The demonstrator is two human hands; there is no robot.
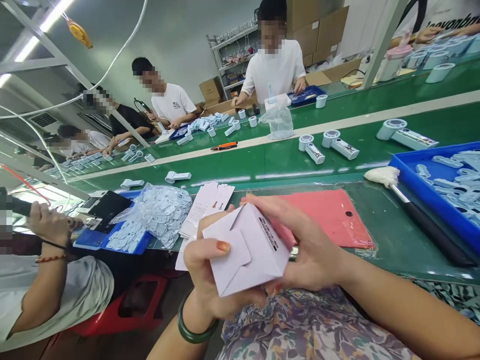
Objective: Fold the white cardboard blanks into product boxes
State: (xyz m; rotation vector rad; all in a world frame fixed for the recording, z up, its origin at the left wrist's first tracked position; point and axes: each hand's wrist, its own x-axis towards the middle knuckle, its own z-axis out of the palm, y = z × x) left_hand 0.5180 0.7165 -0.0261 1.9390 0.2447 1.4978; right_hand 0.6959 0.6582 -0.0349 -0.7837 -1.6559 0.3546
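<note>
Box: a small white carton (249, 250), partly folded, held low in front of the person's lap, just short of the near edge of the worktop (397, 235).
Left hand: the left hand (210, 275) is closed around the carton's lower left side, thumb pressed on a triangular end flap; a green bangle (193, 327) sits on the wrist.
Right hand: the right hand (303, 245) grips the carton from the right and from behind, fingers curled over its top edge.
Writing on the box: a strip of dark print runs along one panel, too small and tilted to read.
Other writing: a stack of flat white cards (208, 202) shows small red and black marks, unreadable; mirrored letters on a shirt at top right cannot be made out.
Near edge: a red sheet (330, 217) in a clear sleeve lies on the worktop just behind the hands.
Right side: a dark-handled brush (420, 215) lies between the red sheet and a blue tray (423, 192) of pale parts.
Left side: a bag of pale parts (157, 212) rests beside the cards.
Open room: the green belt (270, 160) beyond carries scattered white devices, with bare stretches between them.
</note>
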